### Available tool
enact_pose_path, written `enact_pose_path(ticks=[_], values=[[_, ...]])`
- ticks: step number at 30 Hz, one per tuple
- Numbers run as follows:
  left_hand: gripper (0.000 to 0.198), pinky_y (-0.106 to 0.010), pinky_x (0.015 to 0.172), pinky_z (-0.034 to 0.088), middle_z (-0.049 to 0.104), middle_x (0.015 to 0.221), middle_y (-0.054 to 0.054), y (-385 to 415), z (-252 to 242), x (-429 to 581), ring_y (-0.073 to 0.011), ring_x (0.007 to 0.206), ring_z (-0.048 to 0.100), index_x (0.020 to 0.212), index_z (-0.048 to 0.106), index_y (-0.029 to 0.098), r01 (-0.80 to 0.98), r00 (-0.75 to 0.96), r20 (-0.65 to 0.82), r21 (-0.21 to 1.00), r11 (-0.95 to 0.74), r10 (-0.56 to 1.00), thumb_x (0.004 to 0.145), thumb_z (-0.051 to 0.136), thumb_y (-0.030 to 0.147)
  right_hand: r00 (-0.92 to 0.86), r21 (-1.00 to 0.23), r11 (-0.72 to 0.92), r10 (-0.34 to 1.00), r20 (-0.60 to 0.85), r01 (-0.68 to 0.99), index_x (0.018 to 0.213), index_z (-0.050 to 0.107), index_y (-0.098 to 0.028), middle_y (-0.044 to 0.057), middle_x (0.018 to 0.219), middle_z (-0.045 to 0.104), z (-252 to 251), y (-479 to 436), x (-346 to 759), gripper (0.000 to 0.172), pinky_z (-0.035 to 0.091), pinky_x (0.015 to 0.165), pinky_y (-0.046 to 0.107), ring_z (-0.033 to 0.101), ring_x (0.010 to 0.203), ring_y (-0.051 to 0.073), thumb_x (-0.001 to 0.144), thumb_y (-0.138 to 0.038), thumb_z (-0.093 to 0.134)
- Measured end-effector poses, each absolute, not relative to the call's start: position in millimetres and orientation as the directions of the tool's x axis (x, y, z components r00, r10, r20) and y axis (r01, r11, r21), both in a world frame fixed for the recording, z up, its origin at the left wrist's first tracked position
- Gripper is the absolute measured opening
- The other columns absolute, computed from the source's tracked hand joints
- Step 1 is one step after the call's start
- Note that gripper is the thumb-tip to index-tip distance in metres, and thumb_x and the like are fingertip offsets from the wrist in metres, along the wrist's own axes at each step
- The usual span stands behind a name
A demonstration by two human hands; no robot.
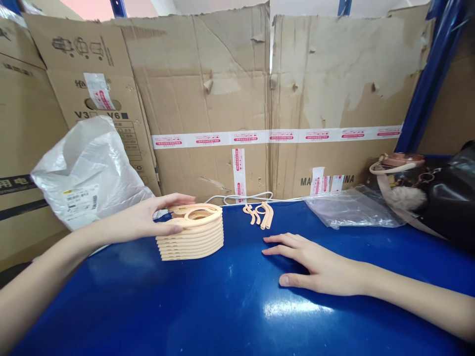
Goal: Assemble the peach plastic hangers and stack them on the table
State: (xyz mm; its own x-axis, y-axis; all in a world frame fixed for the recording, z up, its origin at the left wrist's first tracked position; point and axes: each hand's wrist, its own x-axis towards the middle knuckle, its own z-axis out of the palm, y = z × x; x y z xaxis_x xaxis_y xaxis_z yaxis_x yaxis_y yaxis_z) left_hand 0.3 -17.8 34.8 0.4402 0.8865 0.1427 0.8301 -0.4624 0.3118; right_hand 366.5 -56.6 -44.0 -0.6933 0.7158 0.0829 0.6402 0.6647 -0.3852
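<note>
A neat stack of beige plastic folding hangers (193, 242) stands on the blue table, with the round loop of the top one visible. At its left end my left hand (163, 215) grips the top hanger, the thumb along the near side and the fingers reaching over the far side. My right hand (308, 264) is held low over the table to the right of the stack, palm down, fingers and thumb apart, with nothing in it. Beyond it, near the cardboard, lie several loose beige hanger parts (264, 215).
Cardboard sheets (208, 99) wall the back of the blue table (237, 306). A white plastic bag (92, 173) leans at the left. A white cable (245, 197) runs along the back. A clear plastic bag (349, 207), a drink bottle (399, 163) and a black bag (451, 193) are at the right.
</note>
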Motion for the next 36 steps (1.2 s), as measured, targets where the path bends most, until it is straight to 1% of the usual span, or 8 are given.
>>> enact_pose_path(ticks=[4, 10, 18, 22, 29, 32, 34, 36], values=[[0.060, -0.038, 0.103, 0.040, 0.051, 0.140, -0.001, -17.5, 31.9, 1.0, -0.0255, 0.124, 0.051, 0.134, 0.044, 0.028, 0.819, 0.445, 0.145, 0.333, -0.467, 0.884, 0.082, 0.059, 0.052, -0.698, -0.372, 0.672, 0.711, 0.085, 0.640, 0.137, 0.049, -0.027, 0.007, 0.148, 0.039, -45.0, -56.8, 366.6, 0.059, 0.027, 0.112, 0.045, 0.035, 0.135, 0.026, 0.088, -0.061, 0.049], [0.056, -0.039, 0.106, 0.035, 0.050, 0.141, -0.004, -19.0, 32.1, 2.6, -0.0222, 0.125, 0.049, 0.135, 0.042, 0.024, 0.821, 0.441, 0.119, 0.349, -0.453, 0.890, 0.085, 0.057, 0.046, -0.699, -0.354, 0.675, 0.711, 0.079, 0.647, 0.137, 0.048, -0.027, 0.006, 0.148, 0.039, -46.2, -55.5, 366.1, 0.059, 0.026, 0.112, 0.046, 0.035, 0.135, 0.025, 0.089, -0.061, 0.047], [0.059, -0.037, 0.106, 0.034, 0.049, 0.142, -0.003, -14.2, 28.9, 4.5, -0.0212, 0.126, 0.048, 0.135, 0.042, 0.026, 0.812, 0.439, 0.124, 0.369, -0.453, 0.890, 0.083, 0.059, 0.047, -0.703, -0.351, 0.685, 0.704, 0.095, 0.638, 0.137, 0.049, -0.027, 0.006, 0.148, 0.039, -48.3, -53.4, 366.8, 0.058, 0.028, 0.111, 0.043, 0.035, 0.134, 0.024, 0.089, -0.060, 0.048], [0.059, -0.037, 0.108, 0.032, 0.047, 0.143, -0.002, -12.9, 26.1, 3.4, -0.0196, 0.127, 0.047, 0.136, 0.041, 0.027, 0.808, 0.443, 0.116, 0.378, -0.452, 0.889, 0.083, 0.058, 0.047, -0.703, -0.346, 0.686, 0.704, 0.095, 0.640, 0.137, 0.048, -0.027, 0.006, 0.148, 0.039, -49.8, -52.2, 367.0, 0.058, 0.027, 0.112, 0.044, 0.035, 0.135, 0.025, 0.089, -0.060, 0.048], [0.066, -0.034, 0.105, 0.036, 0.050, 0.142, 0.001, -10.1, 22.4, 1.4, -0.0199, 0.125, 0.049, 0.138, 0.041, 0.030, 0.812, 0.436, 0.127, 0.371, -0.451, 0.891, 0.079, 0.059, 0.052, -0.701, -0.341, 0.683, 0.708, 0.088, 0.647, 0.137, 0.048, -0.027, 0.006, 0.148, 0.039, -50.1, -52.9, 367.4, 0.059, 0.028, 0.112, 0.043, 0.035, 0.135, 0.024, 0.089, -0.061, 0.047], [0.073, -0.033, 0.107, 0.035, 0.044, 0.147, 0.002, -7.4, 20.9, -2.9, -0.0212, 0.129, 0.046, 0.142, 0.035, 0.033, 0.806, 0.433, 0.122, 0.392, -0.445, 0.893, 0.077, 0.061, 0.055, -0.703, -0.341, 0.684, 0.706, 0.088, 0.645, 0.137, 0.048, -0.027, 0.006, 0.148, 0.039, -50.1, -53.0, 367.6, 0.059, 0.027, 0.112, 0.043, 0.035, 0.135, 0.024, 0.089, -0.061, 0.047], [0.071, -0.032, 0.109, 0.031, 0.037, 0.151, 0.005, -2.8, 19.9, -10.9, -0.0210, 0.134, 0.040, 0.144, 0.032, 0.035, 0.790, 0.421, 0.146, 0.426, -0.441, 0.895, 0.081, 0.055, 0.058, -0.703, -0.342, 0.684, 0.706, 0.086, 0.645, 0.138, 0.048, -0.027, 0.006, 0.149, 0.038, -50.0, -52.8, 367.3, 0.059, 0.027, 0.112, 0.043, 0.034, 0.135, 0.024, 0.089, -0.061, 0.047], [0.063, -0.031, 0.111, 0.028, 0.036, 0.151, 0.005, 3.8, 19.1, -22.6, -0.0199, 0.137, 0.036, 0.144, 0.033, 0.034, 0.783, 0.372, 0.202, 0.457, -0.423, 0.906, 0.087, 0.044, 0.060, -0.701, -0.340, 0.681, 0.708, 0.081, 0.649, 0.138, 0.047, -0.027, 0.006, 0.149, 0.037, -49.9, -52.8, 367.0, 0.059, 0.027, 0.112, 0.044, 0.034, 0.135, 0.025, 0.089, -0.061, 0.046]])
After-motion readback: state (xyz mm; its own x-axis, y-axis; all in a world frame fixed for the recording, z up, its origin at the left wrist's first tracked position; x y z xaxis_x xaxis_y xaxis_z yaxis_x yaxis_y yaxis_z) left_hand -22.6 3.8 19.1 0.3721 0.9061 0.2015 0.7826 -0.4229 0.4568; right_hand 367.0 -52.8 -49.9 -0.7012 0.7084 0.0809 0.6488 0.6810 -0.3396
